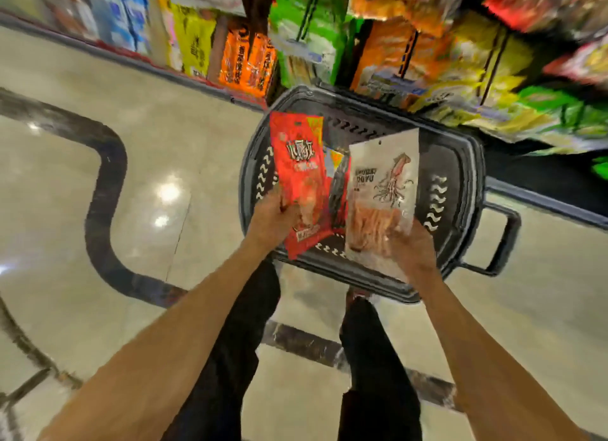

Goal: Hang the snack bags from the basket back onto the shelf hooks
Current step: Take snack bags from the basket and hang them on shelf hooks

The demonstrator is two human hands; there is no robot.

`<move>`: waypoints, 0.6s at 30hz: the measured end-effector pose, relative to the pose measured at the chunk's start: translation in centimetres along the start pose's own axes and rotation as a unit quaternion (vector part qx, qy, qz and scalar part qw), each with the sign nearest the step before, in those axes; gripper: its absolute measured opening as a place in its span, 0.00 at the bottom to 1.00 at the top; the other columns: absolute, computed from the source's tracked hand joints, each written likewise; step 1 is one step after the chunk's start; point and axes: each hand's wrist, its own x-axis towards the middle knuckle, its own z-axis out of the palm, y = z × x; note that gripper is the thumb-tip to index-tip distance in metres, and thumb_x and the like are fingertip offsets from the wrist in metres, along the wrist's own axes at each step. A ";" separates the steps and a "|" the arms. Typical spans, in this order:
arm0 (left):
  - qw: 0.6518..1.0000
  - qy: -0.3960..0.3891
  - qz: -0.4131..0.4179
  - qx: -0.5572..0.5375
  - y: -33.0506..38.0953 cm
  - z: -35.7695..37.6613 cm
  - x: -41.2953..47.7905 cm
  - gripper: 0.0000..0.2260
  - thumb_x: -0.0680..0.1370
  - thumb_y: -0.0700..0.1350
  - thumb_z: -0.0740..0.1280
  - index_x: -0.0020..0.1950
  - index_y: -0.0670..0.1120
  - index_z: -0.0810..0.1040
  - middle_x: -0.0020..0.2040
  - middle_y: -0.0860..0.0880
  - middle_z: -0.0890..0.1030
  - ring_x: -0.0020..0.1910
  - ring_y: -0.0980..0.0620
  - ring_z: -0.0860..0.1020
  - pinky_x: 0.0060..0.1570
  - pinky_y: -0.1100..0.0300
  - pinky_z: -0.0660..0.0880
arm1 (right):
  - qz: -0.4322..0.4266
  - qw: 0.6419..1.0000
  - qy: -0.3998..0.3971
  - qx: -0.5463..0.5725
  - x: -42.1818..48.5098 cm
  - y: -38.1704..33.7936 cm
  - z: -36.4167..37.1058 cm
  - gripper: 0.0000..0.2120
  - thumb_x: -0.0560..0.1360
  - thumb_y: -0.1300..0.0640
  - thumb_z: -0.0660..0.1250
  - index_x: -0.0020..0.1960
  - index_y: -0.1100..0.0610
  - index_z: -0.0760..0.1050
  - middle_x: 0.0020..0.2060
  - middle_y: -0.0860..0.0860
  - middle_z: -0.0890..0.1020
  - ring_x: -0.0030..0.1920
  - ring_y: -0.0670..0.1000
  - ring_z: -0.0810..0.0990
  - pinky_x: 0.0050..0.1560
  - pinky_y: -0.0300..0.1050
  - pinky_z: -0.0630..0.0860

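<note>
A dark grey shopping basket (pixel 467 190) stands on the floor in front of my legs. My left hand (pixel 274 220) grips the lower part of a red snack bag (pixel 301 164), held upright over the basket's left side. My right hand (pixel 411 248) grips the bottom of a pale clear bag with a squid drawing (pixel 385 190), held over the basket's middle. Between the two bags a few more packets (pixel 337 174) show inside the basket, mostly hidden. The shelf hooks with hanging bags (pixel 309 22) are above and beyond the basket, blurred.
Hanging snack bags in orange (pixel 246 59), green and yellow (pixel 487 59) fill the shelves along the top. The basket's handle (pixel 500 243) sticks out to the right. Glossy beige floor with a dark inlaid stripe (pixel 105 190) spreads to the left.
</note>
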 end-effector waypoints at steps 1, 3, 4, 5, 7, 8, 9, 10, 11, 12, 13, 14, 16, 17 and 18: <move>1.000 0.018 0.003 -0.022 1.2 -1.0 -1.8 0.12 0.80 0.42 0.66 0.63 0.42 0.73 0.54 0.47 0.79 0.52 0.53 0.77 0.53 0.56 0.73 | -0.019 1.000 -0.015 -0.004 -1.4 -1.1 -1.1 0.21 0.77 0.44 0.61 0.65 0.53 0.73 0.55 0.54 0.81 0.54 0.57 0.81 0.52 0.52 0.79; 0.998 0.048 0.009 -0.047 3.1 -2.8 -5.0 0.10 0.81 0.38 0.64 0.61 0.42 0.69 0.51 0.46 0.79 0.47 0.62 0.78 0.48 0.62 0.75 | -0.038 0.999 -0.024 0.011 -4.1 -3.2 -4.1 0.18 0.78 0.48 0.63 0.65 0.54 0.74 0.55 0.54 0.81 0.55 0.57 0.80 0.55 0.56 0.77; 0.996 0.061 0.003 -0.061 4.2 -3.7 -6.5 0.11 0.82 0.38 0.64 0.63 0.42 0.68 0.50 0.48 0.80 0.44 0.68 0.77 0.46 0.68 0.75 | -0.043 0.998 -0.014 0.033 -5.5 -4.3 -5.8 0.17 0.79 0.48 0.63 0.65 0.52 0.74 0.56 0.53 0.81 0.56 0.57 0.80 0.56 0.56 0.77; 0.994 0.072 -0.013 -0.082 5.7 -4.7 -8.1 0.12 0.82 0.40 0.63 0.66 0.42 0.68 0.52 0.51 0.80 0.44 0.71 0.78 0.46 0.70 0.75 | -0.058 0.998 -0.015 0.037 -7.0 -5.6 -7.6 0.17 0.80 0.46 0.62 0.66 0.50 0.74 0.55 0.51 0.81 0.55 0.55 0.80 0.56 0.54 0.77; 0.987 0.090 -0.039 -0.126 8.4 -6.5 -11.1 0.11 0.83 0.43 0.62 0.65 0.44 0.73 0.53 0.52 0.81 0.43 0.70 0.79 0.51 0.64 0.77 | -0.102 0.994 -0.029 0.033 -9.7 -7.7 -10.6 0.17 0.80 0.40 0.59 0.65 0.45 0.74 0.53 0.45 0.80 0.51 0.50 0.79 0.54 0.49 0.76; 0.983 0.102 -0.047 -0.148 9.8 -7.4 -12.5 0.08 0.84 0.44 0.61 0.61 0.45 0.76 0.52 0.52 0.81 0.41 0.68 0.80 0.49 0.64 0.78 | -0.117 0.991 -0.047 0.053 -11.2 -8.9 -12.0 0.16 0.80 0.38 0.60 0.62 0.43 0.75 0.53 0.44 0.81 0.51 0.50 0.80 0.53 0.48 0.77; 0.978 0.124 -0.053 -0.162 11.0 -8.4 -13.8 0.07 0.84 0.45 0.60 0.57 0.46 0.77 0.50 0.51 0.82 0.40 0.66 0.81 0.44 0.66 0.77 | -0.141 0.986 -0.059 0.062 -12.6 -10.0 -13.4 0.14 0.79 0.38 0.61 0.59 0.41 0.76 0.53 0.44 0.82 0.52 0.49 0.81 0.54 0.49 0.77; 0.972 0.148 -0.053 -0.173 12.1 -9.4 -15.0 0.07 0.84 0.45 0.60 0.55 0.46 0.78 0.48 0.51 0.82 0.40 0.64 0.81 0.40 0.69 0.76 | -0.156 0.983 -0.065 0.078 -13.7 -11.0 -14.6 0.12 0.78 0.39 0.63 0.57 0.42 0.77 0.52 0.44 0.83 0.53 0.50 0.82 0.55 0.51 0.78; 0.967 0.171 -0.054 -0.182 13.2 -10.5 -16.2 0.08 0.84 0.45 0.60 0.54 0.47 0.78 0.46 0.52 0.82 0.39 0.63 0.81 0.39 0.70 0.75 | -0.173 0.980 -0.065 0.078 -14.7 -12.1 -15.6 0.11 0.77 0.42 0.65 0.56 0.44 0.77 0.52 0.44 0.83 0.54 0.50 0.82 0.56 0.52 0.78; 0.961 0.191 -0.049 -0.196 14.1 -11.9 -17.4 0.08 0.84 0.45 0.60 0.53 0.47 0.78 0.46 0.53 0.83 0.39 0.63 0.82 0.39 0.69 0.75 | -0.189 0.975 -0.075 0.089 -15.6 -13.4 -16.3 0.11 0.76 0.45 0.66 0.57 0.45 0.77 0.52 0.43 0.83 0.54 0.49 0.82 0.55 0.49 0.78; 0.955 0.208 -0.044 -0.206 15.0 -13.2 -18.5 0.08 0.84 0.45 0.60 0.54 0.48 0.78 0.45 0.54 0.83 0.39 0.63 0.82 0.41 0.67 0.75 | -0.203 0.971 -0.084 0.092 -17.0 -15.1 -17.1 0.12 0.74 0.48 0.66 0.57 0.45 0.78 0.50 0.41 0.83 0.52 0.45 0.82 0.52 0.42 0.77; 0.950 0.224 -0.035 -0.213 16.0 -14.6 -19.6 0.08 0.84 0.45 0.60 0.55 0.49 0.79 0.46 0.56 0.83 0.39 0.64 0.82 0.42 0.66 0.76 | -0.218 0.966 -0.095 0.102 -18.6 -16.9 -17.8 0.10 0.74 0.51 0.65 0.54 0.45 0.78 0.44 0.39 0.83 0.46 0.42 0.80 0.45 0.36 0.75; 0.937 0.263 -0.012 -0.228 18.0 -17.5 -21.8 0.08 0.84 0.46 0.60 0.56 0.49 0.79 0.46 0.57 0.83 0.40 0.66 0.81 0.43 0.67 0.76 | -0.248 0.954 -0.121 0.121 -21.6 -20.5 -18.9 0.09 0.77 0.58 0.62 0.43 0.45 0.74 0.30 0.38 0.77 0.34 0.40 0.74 0.34 0.34 0.68; 0.928 0.285 -0.004 -0.237 18.7 -19.0 -22.9 0.08 0.84 0.45 0.61 0.56 0.49 0.79 0.47 0.56 0.83 0.40 0.67 0.81 0.43 0.68 0.76 | -0.273 0.947 -0.124 0.113 -23.5 -22.3 -19.3 0.15 0.78 0.62 0.61 0.38 0.44 0.71 0.26 0.39 0.74 0.30 0.38 0.71 0.33 0.35 0.65; 0.918 0.308 0.002 -0.251 19.4 -20.6 -24.1 0.08 0.84 0.44 0.61 0.57 0.49 0.79 0.47 0.55 0.83 0.40 0.67 0.80 0.44 0.69 0.76 | -0.299 0.941 -0.123 0.099 -25.0 -23.9 -19.3 0.19 0.78 0.65 0.60 0.36 0.43 0.69 0.24 0.38 0.74 0.29 0.37 0.72 0.33 0.36 0.65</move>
